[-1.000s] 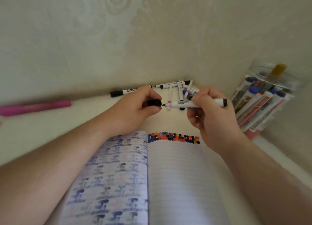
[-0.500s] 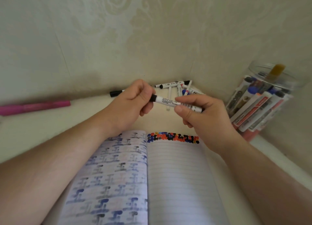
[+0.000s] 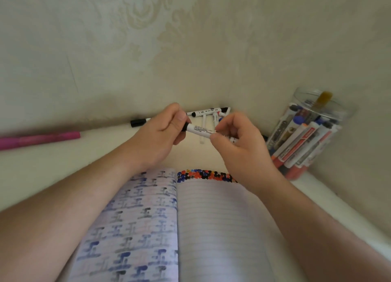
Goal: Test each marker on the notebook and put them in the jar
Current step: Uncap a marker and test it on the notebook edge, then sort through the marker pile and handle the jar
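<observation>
Since a second ago the black cap is back on the marker (image 3: 200, 131), held over the table between both hands: left hand (image 3: 157, 137) fingers curl round the capped end, right hand (image 3: 237, 146) fingertips pinch the white barrel above the notebook (image 3: 211, 218)

Black cap end of held marker (image 3: 198, 130) buried in left hand (image 3: 157, 137); far end covered by right hand (image 3: 239, 148); barrel print too small to read. Loose markers (image 3: 208, 112) behind hands partly hidden, count unclear. Pink marker (image 3: 40, 139) cut by left edge; notebook (image 3: 211, 229) cut by bottom edge, forearms covering its corners.
</observation>
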Demonstrator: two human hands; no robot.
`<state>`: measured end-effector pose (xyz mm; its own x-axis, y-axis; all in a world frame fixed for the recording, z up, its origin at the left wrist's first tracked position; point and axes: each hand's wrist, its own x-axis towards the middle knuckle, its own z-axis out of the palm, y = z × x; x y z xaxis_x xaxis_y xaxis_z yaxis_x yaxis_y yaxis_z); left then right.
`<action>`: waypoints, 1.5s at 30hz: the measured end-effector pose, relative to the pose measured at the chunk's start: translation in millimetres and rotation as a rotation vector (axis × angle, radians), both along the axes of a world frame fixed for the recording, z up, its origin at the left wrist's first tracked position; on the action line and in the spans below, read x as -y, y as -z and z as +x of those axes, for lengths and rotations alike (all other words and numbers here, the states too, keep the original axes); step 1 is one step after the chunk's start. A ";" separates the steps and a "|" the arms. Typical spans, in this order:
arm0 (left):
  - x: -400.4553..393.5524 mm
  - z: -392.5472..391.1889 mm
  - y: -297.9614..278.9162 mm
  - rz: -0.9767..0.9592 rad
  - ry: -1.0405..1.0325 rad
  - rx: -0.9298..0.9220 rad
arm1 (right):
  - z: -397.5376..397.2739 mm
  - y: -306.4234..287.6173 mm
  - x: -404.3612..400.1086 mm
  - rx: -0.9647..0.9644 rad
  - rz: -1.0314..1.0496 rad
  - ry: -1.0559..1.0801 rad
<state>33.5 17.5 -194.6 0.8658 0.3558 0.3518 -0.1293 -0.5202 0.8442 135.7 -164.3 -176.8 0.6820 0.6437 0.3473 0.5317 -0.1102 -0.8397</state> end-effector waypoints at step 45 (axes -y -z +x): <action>12.3 5.4 24.2 0.396 -0.009 -0.226 | 73.0 -115.5 96.8 0.424 -0.508 0.375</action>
<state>39.0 5.2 -218.8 0.9338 0.2400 0.2654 0.0412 -0.8089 0.5864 208.6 -261.0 -61.4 0.7608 0.5456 0.3514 0.6481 -0.6658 -0.3696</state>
